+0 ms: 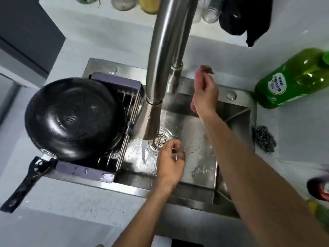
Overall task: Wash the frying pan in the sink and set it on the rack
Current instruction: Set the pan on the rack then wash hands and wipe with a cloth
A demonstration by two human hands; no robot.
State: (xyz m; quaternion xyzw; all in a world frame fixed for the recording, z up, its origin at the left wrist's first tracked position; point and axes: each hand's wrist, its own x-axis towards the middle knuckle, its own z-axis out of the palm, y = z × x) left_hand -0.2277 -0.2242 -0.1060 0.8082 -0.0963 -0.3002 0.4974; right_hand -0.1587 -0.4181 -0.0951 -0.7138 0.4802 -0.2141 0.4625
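Observation:
The black frying pan [74,118] lies upside down on the dish rack [124,102], which spans the left part of the steel sink [233,111]. Its black handle [25,184] sticks out over the counter at the front left. My left hand [170,161] hovers over the sink floor just right of the drain [158,140], fingers curled in, wet and glinting. My right hand [204,93] reaches to the sink's back rim beside the faucet base, blurred, pinching a small brown pad [207,69] at its fingertips. Water runs from the faucet [160,68] onto the sink floor.
A green dish-soap bottle [292,77] lies on the counter at the right. A steel-wool scrubber [264,139] sits on the sink's right edge. Bottles and a black cloth [245,16] line the back wall. More containers [320,189] stand at the front right.

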